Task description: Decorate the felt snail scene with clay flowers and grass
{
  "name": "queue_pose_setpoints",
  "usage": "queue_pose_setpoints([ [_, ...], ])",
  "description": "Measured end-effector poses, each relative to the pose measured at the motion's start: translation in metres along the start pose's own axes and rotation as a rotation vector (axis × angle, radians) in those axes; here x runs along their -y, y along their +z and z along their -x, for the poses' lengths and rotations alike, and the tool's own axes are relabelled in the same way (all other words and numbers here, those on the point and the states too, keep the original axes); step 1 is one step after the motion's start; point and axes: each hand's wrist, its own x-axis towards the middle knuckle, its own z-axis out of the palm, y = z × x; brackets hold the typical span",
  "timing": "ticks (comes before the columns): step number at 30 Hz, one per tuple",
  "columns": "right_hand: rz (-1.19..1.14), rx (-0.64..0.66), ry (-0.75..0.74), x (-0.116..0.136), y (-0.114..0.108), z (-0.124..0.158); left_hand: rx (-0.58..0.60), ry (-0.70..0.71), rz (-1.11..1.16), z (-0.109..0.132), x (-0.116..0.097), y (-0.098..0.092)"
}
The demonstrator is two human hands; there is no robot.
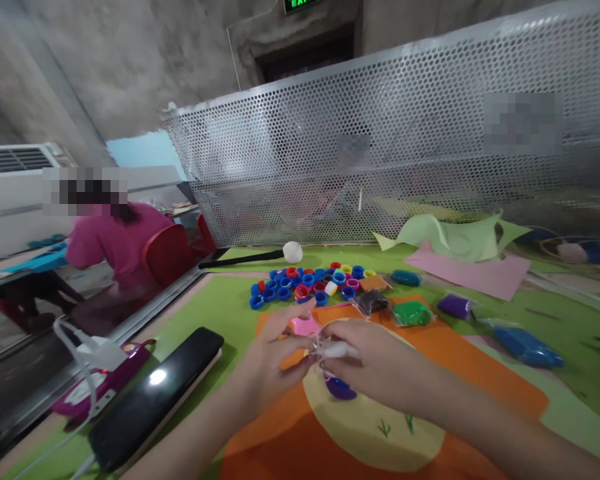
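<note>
Over the paper, my left hand (275,350) and my right hand (380,360) meet with bent fingers around a small clear plastic packet (343,350) with something white in it. The fingertips of my left hand pinch its left end, while my right hand grips the body from the right. A pink piece (305,325) shows just behind my left fingers. Below the hands lies a cream oval paper (380,447) on an orange sheet (485,407). It bears a shiny purple piece (340,388) and small green plant-like marks (384,428).
Bottle caps (285,292), mostly blue, cluster behind my hands. Packets of coloured material, such as a green packet (413,313) and a blue packet (527,345), lie to the right. A black phone-like device (155,400) and power strip (105,380) are left. A perforated metal screen (300,147) stands behind.
</note>
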Motion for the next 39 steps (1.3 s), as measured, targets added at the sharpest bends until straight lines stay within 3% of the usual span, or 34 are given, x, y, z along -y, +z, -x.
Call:
queue_pose_setpoints([
  [6, -0.050, 0.006, 0.029, 0.003, 0.004, 0.000, 0.031, 0.029, -0.003, 0.003, 0.000, 0.003],
  [10, -0.036, 0.021, 0.016, 0.009, 0.003, 0.001, -0.009, 0.013, 0.041, 0.003, -0.001, 0.004],
  [12, -0.033, -0.017, -0.013, 0.010, 0.000, 0.001, -0.084, -0.032, 0.073, 0.001, 0.002, -0.001],
  [16, 0.014, -0.180, 0.020, 0.002, -0.012, -0.004, -0.341, -0.243, 0.157, -0.007, 0.016, -0.016],
  [18, 0.005, -0.201, 0.071, -0.007, -0.017, -0.007, -0.368, -0.350, 0.214, -0.010, 0.024, -0.019],
  [21, -0.014, -0.218, 0.119, -0.023, -0.021, -0.011, -0.266, -0.458, 0.288, -0.012, 0.029, -0.014],
  [25, -0.041, -0.209, 0.131, -0.035, -0.020, -0.015, -0.141, -0.491, 0.351, -0.012, 0.027, -0.005],
  [31, -0.128, -0.153, 0.108, -0.026, -0.014, -0.016, -0.033, -0.512, 0.398, -0.006, 0.019, 0.000],
  [39, -0.233, -0.049, 0.010, 0.001, 0.000, -0.008, 0.176, -0.324, 0.308, -0.001, -0.009, -0.001],
])
